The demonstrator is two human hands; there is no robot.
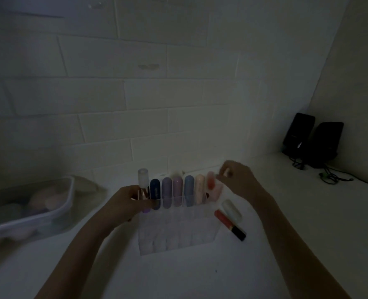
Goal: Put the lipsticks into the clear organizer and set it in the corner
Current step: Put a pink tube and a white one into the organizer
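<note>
I take the clear organizer (174, 225) as my reference; it stands on the white counter (200, 277), in front of the tiled wall (135, 93). Its back row holds a line of upright lipsticks (167, 192), from dark blue through purple and blue to peach. The front compartments look unfilled, though the light is too dim to be sure.

My left hand (131, 200) sits at the organizer's left end, fingers curled round a tube with a frosted cap (143, 182). My right hand (239, 182) is at the right end, fingertips pinched on something small and pale beside the coral tube (211, 182); I cannot tell what it is.

Just right of the organizer lie a red tube with a black cap (229, 224) and a white capsule (232, 210), both flat on the counter and not yet loaded.

Handling, as I judge it:
- Tubes are light, rigid and glossy. Pinch mid-barrel, not at the cap, which could pull off.
- The organizer is stiff, hard plastic, top-heavy when loaded. Grip both end walls low and slide rather than lift.

The corner lies well to the organizer's right, where two black speakers (312, 139) stand.
</note>
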